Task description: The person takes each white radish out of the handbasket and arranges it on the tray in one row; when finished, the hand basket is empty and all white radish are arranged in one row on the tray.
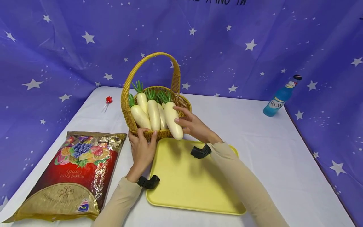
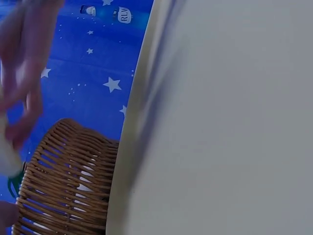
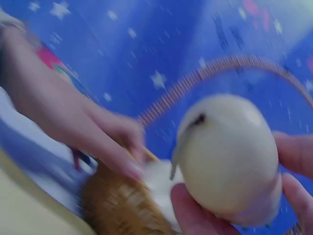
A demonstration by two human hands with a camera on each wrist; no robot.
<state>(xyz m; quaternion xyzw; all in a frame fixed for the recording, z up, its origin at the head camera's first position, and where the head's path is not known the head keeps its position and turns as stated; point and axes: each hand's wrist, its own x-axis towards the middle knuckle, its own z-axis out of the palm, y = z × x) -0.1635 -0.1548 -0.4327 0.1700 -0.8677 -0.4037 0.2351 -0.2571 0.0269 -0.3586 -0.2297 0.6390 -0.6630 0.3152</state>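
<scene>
A wicker basket (image 1: 185,102) with a tall arched handle stands at the back of the table, holding several white radishes (image 1: 154,115) with green tops. My left hand (image 1: 141,149) grips the basket's front rim, fingers over the edge. One white radish (image 1: 172,121) is held in my right hand (image 1: 195,126), thumb and fingers on either side. Its green top points back over the basket and its rounded end overhangs the front rim. Seen close in the right wrist view, that radish (image 3: 230,156) shows a dark spot and a thin dangling root at its tip.
A yellow tray (image 1: 193,179) lies just in front of the basket, under my right forearm. To the left is a large bag of mixed fruit candy (image 1: 82,170), with a red lollipop (image 1: 108,100) behind it. A blue bottle (image 1: 279,97) stands at the back right.
</scene>
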